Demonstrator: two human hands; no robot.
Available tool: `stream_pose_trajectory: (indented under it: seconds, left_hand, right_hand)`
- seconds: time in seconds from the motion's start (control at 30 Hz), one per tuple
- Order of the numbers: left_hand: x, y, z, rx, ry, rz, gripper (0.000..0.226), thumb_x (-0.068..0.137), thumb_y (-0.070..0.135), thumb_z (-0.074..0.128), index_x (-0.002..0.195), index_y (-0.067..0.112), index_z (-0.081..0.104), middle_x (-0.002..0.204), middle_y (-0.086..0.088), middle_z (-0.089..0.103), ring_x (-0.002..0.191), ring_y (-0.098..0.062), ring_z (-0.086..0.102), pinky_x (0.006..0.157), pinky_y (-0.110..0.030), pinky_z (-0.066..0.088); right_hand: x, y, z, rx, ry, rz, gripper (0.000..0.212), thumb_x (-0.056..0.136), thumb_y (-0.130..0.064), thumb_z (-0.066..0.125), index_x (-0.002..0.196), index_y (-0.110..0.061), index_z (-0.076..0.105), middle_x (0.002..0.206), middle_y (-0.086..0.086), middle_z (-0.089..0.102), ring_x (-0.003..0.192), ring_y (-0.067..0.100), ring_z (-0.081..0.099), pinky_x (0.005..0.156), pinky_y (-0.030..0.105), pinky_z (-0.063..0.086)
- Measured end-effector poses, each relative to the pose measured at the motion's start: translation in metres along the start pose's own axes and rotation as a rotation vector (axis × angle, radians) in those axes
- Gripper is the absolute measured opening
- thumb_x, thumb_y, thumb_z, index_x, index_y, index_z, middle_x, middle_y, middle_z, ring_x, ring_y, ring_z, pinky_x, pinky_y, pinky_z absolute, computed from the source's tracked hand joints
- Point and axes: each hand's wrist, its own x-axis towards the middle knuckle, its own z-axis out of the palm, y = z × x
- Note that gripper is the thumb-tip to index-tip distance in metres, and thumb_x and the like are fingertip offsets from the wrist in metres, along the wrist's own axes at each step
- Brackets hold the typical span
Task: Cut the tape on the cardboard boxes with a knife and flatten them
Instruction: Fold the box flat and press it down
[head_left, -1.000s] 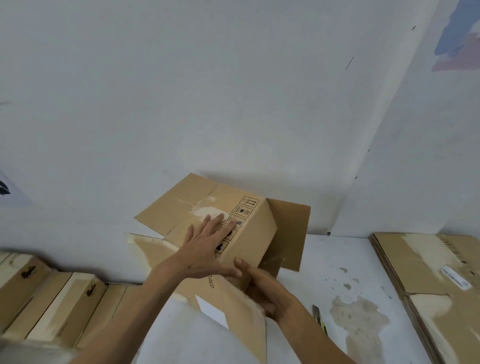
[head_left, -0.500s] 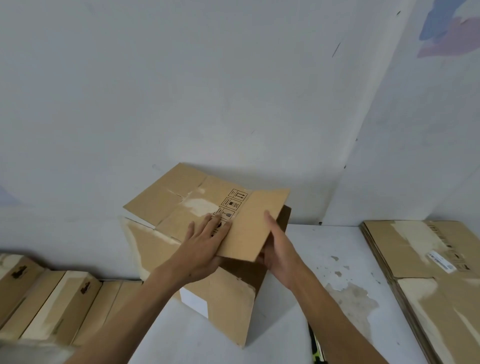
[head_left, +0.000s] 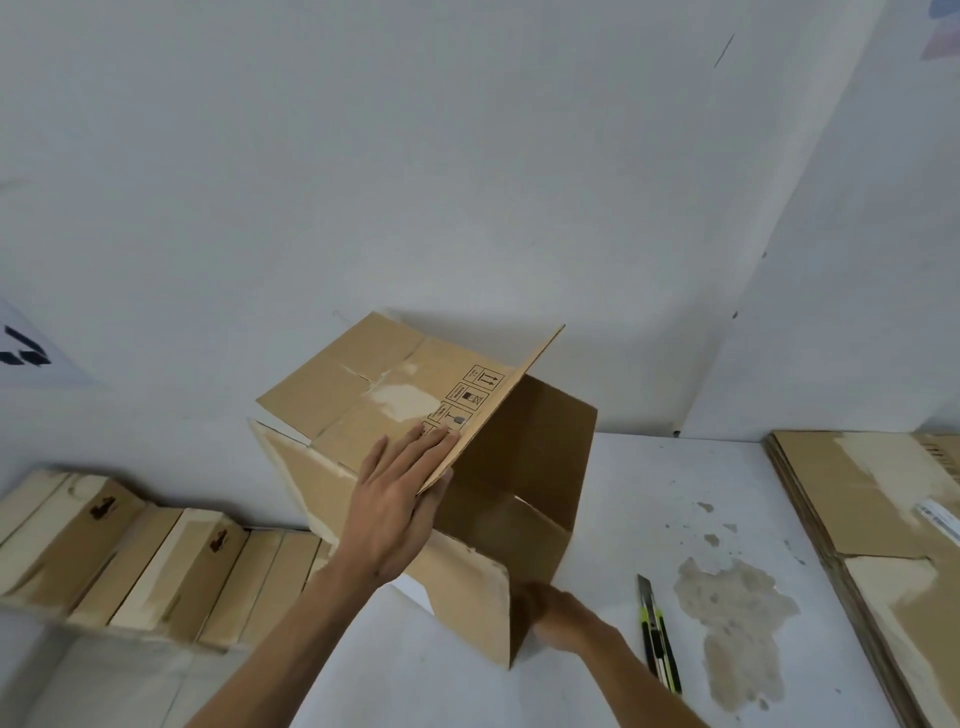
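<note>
hiding behind the lower corner of the open cardboard box (head_left: 519, 457), the right hand (head_left: 550, 613) is blurred and partly covered, so whether its fingers grip the box edge or only touch it cannot be told. the left hand (head_left: 395, 504) lies on the box's upper panel with fingers straight and together, thumb tucked under the panel's edge. the box stands tilted on the white table (head_left: 649, 493), its open mouth facing the camera, flaps spread at the far left, printed handling symbols just beyond the left fingertips. a knife (head_left: 657, 639) with a green and black handle lies on the table just right of the right forearm, blade bared, touched by neither hand. flattened cardboard (head_left: 872, 493) is stacked at the right, cut off by the frame. taped boxes (head_left: 156, 561) sit in a row at the lower left against the pale wall (head_left: 467, 156). half a second ago the right hand pressed the box's right side higher up; it has since dropped to the bottom corner, and the box gapes wider.
</note>
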Motion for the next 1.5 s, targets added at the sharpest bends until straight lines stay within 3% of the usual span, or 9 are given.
stream_pose_trajectory:
  seconds: [0.17,0.3,0.47,0.57,0.67,0.8,0.97,1.2,1.5]
  left_hand:
    - [-0.01,0.0,0.009,0.081,-0.048,0.074,0.055,0.11,0.051,0.019,0.155,0.032,0.044,0.161,0.012,0.041,0.155,-0.011,0.026,0.126,-0.049,0.02]
    - [-0.006,0.003,0.014,0.095,-0.031,0.076,0.058,0.109,0.054,0.019,0.154,0.028,0.046,0.16,0.009,0.043,0.154,-0.013,0.029,0.124,-0.051,0.024]
    - [-0.002,0.002,0.021,0.105,-0.014,0.102,0.059,0.108,0.055,0.021,0.154,0.027,0.046,0.161,0.006,0.043,0.153,-0.016,0.031,0.121,-0.053,0.029]
    - [-0.001,0.003,0.022,0.098,0.015,0.087,0.06,0.109,0.056,0.02,0.153,0.026,0.049,0.159,0.006,0.045,0.152,-0.015,0.033,0.119,-0.053,0.032]
    - [-0.003,0.001,0.025,0.123,0.01,0.108,0.061,0.108,0.057,0.02,0.155,0.026,0.044,0.161,0.006,0.042,0.153,-0.014,0.032,0.119,-0.053,0.033]
    - [-0.003,-0.001,0.026,0.155,-0.009,0.125,0.066,0.106,0.062,0.023,0.158,0.026,0.039,0.163,0.004,0.039,0.153,-0.017,0.031,0.118,-0.055,0.033]
    - [-0.006,0.002,0.022,0.186,-0.031,0.172,0.089,0.094,0.081,0.037,0.157,0.019,0.041,0.164,0.0,0.037,0.153,-0.017,0.031,0.12,-0.054,0.031]
    - [0.001,0.014,0.028,0.216,-0.016,0.169,0.127,0.077,0.097,0.031,0.16,0.001,0.027,0.17,-0.014,0.017,0.158,-0.026,0.016,0.126,-0.052,0.02]
    - [0.038,0.021,0.052,0.248,-0.065,0.255,0.124,0.085,0.091,0.038,0.162,-0.003,0.009,0.172,-0.018,-0.003,0.159,-0.032,0.001,0.125,-0.055,0.02]
  right_hand:
    - [-0.014,-0.015,-0.043,0.395,0.259,0.053,0.054,0.112,-0.048,0.024,0.137,-0.013,0.056,0.133,0.014,0.063,0.127,0.03,0.059,0.103,0.037,0.045]
    - [-0.051,-0.049,-0.117,0.8,0.711,-0.161,0.055,0.11,-0.048,0.031,0.094,-0.013,0.07,0.095,0.001,0.072,0.101,0.023,0.069,0.089,0.035,0.052]
    - [-0.098,-0.088,-0.189,0.975,0.871,-0.459,0.055,0.11,-0.049,0.034,0.098,-0.01,0.072,0.098,0.002,0.076,0.096,0.015,0.072,0.087,0.033,0.058]
    - [-0.113,-0.108,-0.224,0.832,0.935,-0.492,0.054,0.108,-0.055,0.034,0.105,-0.013,0.068,0.103,-0.003,0.07,0.099,0.009,0.066,0.088,0.026,0.05]
    - [-0.111,-0.127,-0.255,0.241,0.914,-0.404,0.052,0.104,-0.062,0.041,0.117,-0.016,0.062,0.119,0.0,0.061,0.113,0.015,0.057,0.091,0.034,0.047]
    - [-0.087,-0.17,-0.269,-0.394,0.601,-0.187,0.07,0.101,-0.067,0.041,0.141,-0.011,0.054,0.142,0.014,0.056,0.13,0.034,0.052,0.099,0.043,0.046]
    - [-0.05,-0.198,-0.245,-0.338,0.429,-0.088,0.077,0.101,-0.069,0.038,0.146,-0.008,0.051,0.15,0.017,0.052,0.135,0.037,0.052,0.107,0.043,0.045]
    - [-0.059,-0.21,-0.257,-0.205,0.674,-0.122,0.073,0.087,-0.07,0.06,0.126,-0.008,0.061,0.132,0.014,0.062,0.121,0.034,0.061,0.089,0.038,0.051]
    - [-0.115,-0.206,-0.279,-0.281,0.929,-0.409,0.026,0.101,-0.031,0.059,0.123,-0.02,0.05,0.099,-0.002,0.067,0.111,0.025,0.061,0.117,0.042,0.021]
